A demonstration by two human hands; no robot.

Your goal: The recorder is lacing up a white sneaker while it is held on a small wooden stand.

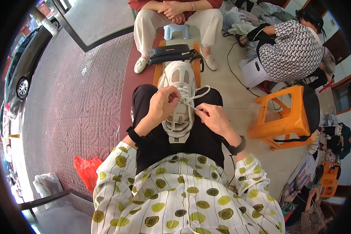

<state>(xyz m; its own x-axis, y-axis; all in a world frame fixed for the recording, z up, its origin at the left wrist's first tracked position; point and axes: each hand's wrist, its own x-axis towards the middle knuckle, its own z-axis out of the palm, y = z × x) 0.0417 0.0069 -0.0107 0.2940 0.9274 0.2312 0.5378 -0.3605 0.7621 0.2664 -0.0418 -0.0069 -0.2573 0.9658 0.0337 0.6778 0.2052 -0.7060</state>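
Sneaker [178, 84] at frame centre, resting on my lap. L hand [163, 102] pinches lace [195, 94] at the eyelets; R hand [213, 117] pinches the lace end. Judged: shoe light, mesh soft; lace limp, thin, so grip near the tips.

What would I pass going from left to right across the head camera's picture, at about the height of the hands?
Parked car → patterned red paving → left hand → white sneaker → right hand → orange plastic stool.
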